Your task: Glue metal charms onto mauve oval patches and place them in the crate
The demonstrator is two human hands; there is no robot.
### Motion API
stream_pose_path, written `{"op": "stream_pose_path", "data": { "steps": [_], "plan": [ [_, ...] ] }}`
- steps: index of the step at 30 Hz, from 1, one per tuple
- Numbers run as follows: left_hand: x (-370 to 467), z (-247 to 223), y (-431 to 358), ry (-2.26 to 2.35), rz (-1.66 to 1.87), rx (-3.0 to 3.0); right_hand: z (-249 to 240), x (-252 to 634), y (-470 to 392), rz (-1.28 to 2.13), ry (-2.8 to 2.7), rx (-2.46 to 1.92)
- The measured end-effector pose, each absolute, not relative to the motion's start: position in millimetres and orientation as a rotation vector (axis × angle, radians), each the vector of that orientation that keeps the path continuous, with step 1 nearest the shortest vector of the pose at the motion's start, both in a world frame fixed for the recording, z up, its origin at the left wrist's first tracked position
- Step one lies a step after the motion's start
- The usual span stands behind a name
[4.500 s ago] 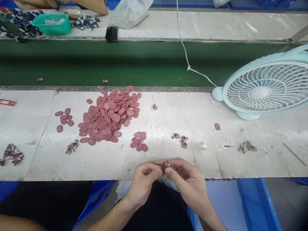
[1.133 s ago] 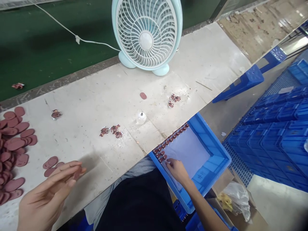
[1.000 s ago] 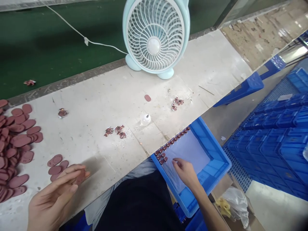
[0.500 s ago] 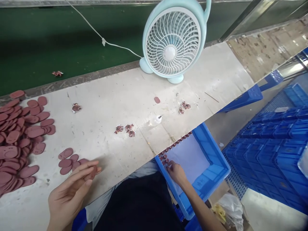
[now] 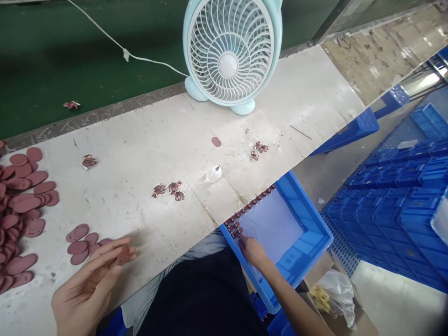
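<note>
Between the fingertips of my left hand (image 5: 93,280) is a reddish-brown oval disc (image 5: 123,255), held above the table's front edge. A small group of similar oval discs (image 5: 77,246) lies just beyond that hand, and a large heap of them (image 5: 21,210) spreads at the far left. My right hand (image 5: 251,248) reaches into the blue crate (image 5: 304,205), its fingers at the small brown pieces (image 5: 233,227) lined along the crate's left side. Those fingers look bent together; what they may hold is hidden.
A pale blue fan (image 5: 229,65) stands at the table's back edge. Small brown figures (image 5: 171,189) lie in clusters on the table (image 5: 140,140), near a small white bottle (image 5: 214,173). Stacked blue crates (image 5: 392,200) stand at the right. A plastic bag (image 5: 336,294) lies below.
The view has shifted, so the table things appear further left. My right hand stays at the crate's left corner, its fingers slightly nearer the row; my left hand still holds the disc.
</note>
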State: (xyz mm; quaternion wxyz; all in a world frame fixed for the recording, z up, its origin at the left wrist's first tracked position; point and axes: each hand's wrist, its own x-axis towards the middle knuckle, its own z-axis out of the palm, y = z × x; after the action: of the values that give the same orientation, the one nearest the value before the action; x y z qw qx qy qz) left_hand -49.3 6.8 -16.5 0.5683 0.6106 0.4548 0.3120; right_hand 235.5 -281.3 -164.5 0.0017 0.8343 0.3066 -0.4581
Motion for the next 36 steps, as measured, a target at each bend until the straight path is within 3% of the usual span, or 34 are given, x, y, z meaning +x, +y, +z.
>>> {"op": "stream_pose_path", "data": {
  "steps": [11, 20, 36],
  "plan": [
    [-46.6, -17.7, 7.6, 1.088, 0.739, 1.445, -161.6, 235.2, -282.9, -1.371, 1.014, 2.649],
    [-48.4, -18.7, 7.3, 1.072, 0.753, 1.453, -174.2, 232.2, -285.0, -1.14, 0.742, 2.836],
    [-49.7, -23.4, 7.1, 0.976, 0.794, 1.497, -180.2, 234.5, -272.7, -1.197, 0.615, 2.86]
  ]
}}
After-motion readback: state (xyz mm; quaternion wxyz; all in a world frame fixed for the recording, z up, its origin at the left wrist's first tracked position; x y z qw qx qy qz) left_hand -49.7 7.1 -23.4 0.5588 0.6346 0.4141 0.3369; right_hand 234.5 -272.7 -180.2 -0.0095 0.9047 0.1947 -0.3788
